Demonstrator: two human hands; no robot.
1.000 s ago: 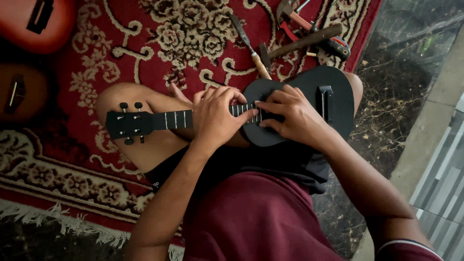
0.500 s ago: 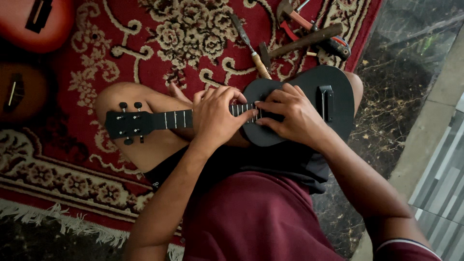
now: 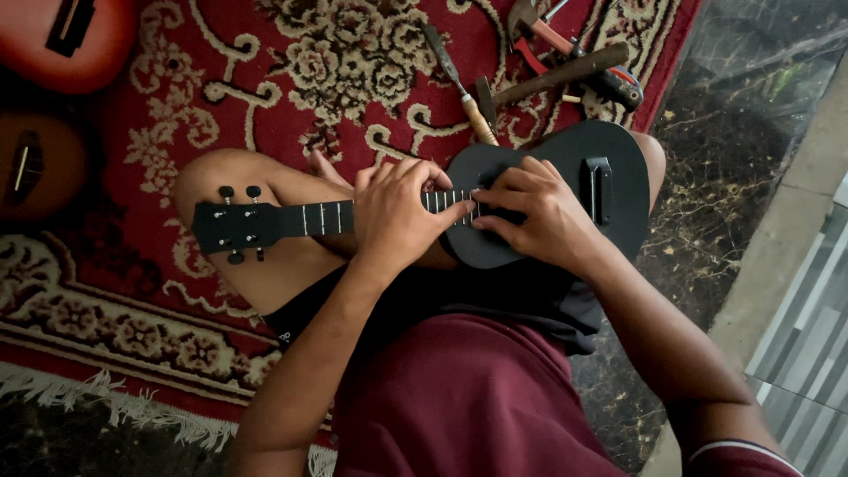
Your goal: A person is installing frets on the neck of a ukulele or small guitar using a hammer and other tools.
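Head view, places given from the ukulele:

Ukulele (image 3: 565, 190) – black, laid flat across the lap; long axis left to right, headstock (image 3: 231, 226) at the left end, body at the right.

Left hand (image 3: 397, 216) – curled over the neck where it meets the body, fingers bent and pressed close on the fretboard (image 3: 322, 217).

Right hand (image 3: 534, 216) – laid on the body's upper bout, fingers slightly spread, tips touching the left hand's; both hands equally near.

Tools (image 3: 548, 66) – above the body, on the rug (image 3: 132, 168)
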